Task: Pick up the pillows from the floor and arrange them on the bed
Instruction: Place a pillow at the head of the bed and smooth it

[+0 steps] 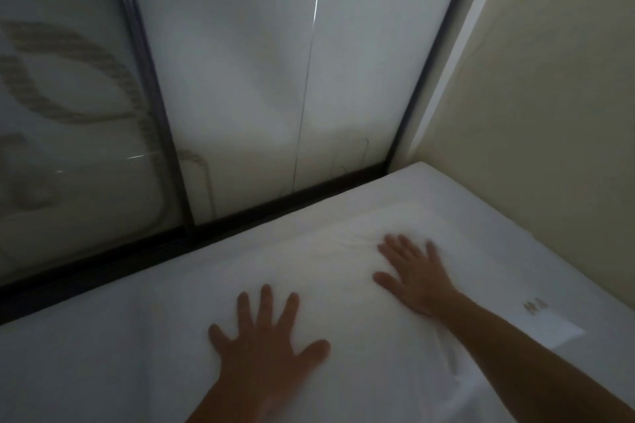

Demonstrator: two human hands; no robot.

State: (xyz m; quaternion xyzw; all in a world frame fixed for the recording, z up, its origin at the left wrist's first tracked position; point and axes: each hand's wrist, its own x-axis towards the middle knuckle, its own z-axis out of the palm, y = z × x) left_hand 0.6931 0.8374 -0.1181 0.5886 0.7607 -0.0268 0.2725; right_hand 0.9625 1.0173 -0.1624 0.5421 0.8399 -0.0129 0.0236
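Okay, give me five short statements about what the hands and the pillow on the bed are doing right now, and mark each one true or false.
1. Both hands lie flat with fingers spread. True: the left hand and the right hand are open, palms down.
2. The right hand is gripping a pillow corner and lifting it. False: it presses flat on top of the white pillow, which lies on the bed.
3. The pillow lies near the corner where the bed meets the cream wall. True.
4. The left hand reaches farther away than the right. False: the right hand is extended farther from the camera.
5. A pillow is visible on the floor. False: no floor shows in this view.
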